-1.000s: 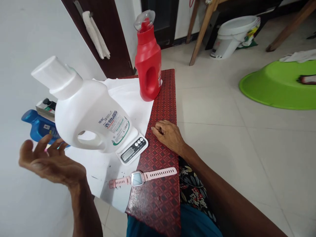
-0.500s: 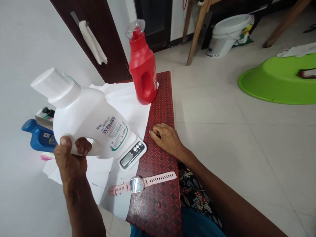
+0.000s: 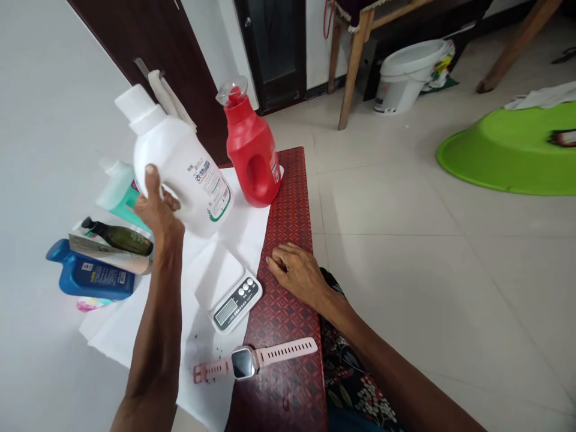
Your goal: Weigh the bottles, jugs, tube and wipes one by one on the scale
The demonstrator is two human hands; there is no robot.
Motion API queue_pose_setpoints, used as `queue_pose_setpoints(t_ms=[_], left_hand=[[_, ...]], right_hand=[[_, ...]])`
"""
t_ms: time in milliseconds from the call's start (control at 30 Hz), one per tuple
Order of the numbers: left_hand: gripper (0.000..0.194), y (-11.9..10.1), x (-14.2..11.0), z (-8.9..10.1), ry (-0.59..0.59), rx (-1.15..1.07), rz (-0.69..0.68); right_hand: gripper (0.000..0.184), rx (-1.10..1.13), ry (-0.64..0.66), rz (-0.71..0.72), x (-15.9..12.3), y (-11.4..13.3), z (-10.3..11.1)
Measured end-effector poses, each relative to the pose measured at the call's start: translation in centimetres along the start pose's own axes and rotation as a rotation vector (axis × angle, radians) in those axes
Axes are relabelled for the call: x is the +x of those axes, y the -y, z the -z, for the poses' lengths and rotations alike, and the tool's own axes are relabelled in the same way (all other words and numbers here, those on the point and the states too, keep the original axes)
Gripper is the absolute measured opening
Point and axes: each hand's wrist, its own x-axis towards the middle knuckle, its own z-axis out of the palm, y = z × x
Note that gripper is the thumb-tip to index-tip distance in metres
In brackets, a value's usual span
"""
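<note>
My left hand (image 3: pixel 159 207) is wrapped round the handle of a large white laundry detergent bottle (image 3: pixel 186 162). The bottle leans, capped end to the upper left, close beside a red detergent bottle (image 3: pixel 252 159) with a clear cap. Whether its base touches the paper I cannot tell. In front of it lies a white kitchen scale (image 3: pixel 234 305), its platform bare. My right hand (image 3: pixel 299 273) rests on the red patterned table (image 3: pixel 288 324), fingers curled in with nothing visible in them. Nearer me, a pink-strapped smartwatch (image 3: pixel 243 363) lies across the table and the paper.
White paper (image 3: pixel 202 396) covers the table's left part. Along the wall are a blue bottle (image 3: pixel 96 273), a dark green bottle (image 3: pixel 123 237) and a teal bottle (image 3: pixel 119 192). On the floor stand a white bucket (image 3: pixel 400 81) and a green tub (image 3: pixel 504 153).
My left hand has carried the white detergent bottle away from me, off the scale area towards the red bottle. The scale's platform is now uncovered. My right hand stays curled on the table.
</note>
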Motion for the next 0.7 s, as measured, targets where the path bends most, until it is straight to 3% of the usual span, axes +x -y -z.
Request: queue_pose_setpoints(t_ms=[167, 400, 567, 700], left_hand=[[0.051, 4.4, 1.4, -4.6, 0.006, 0.061, 0.065], [0.050, 7.2, 1.1, -7.8, -0.027, 0.053, 0.114], [0.052, 7.5, -0.1, -8.1, 0.061, 0.111, 0.082], [0.058, 7.2, -0.2, -6.2, 0.246, 0.252, 0.032]], right_hand=[[0.038, -0.011, -0.034, 0.034, 0.0, -0.2, -0.2], [0.037, 0.002, -0.060, 0.042, 0.0, -0.2, -0.2], [0.037, -0.010, -0.080, 0.072, 0.0, -0.1, -0.2], [0.038, -0.001, -0.102, 0.114, -0.1, -0.2, -0.1]])
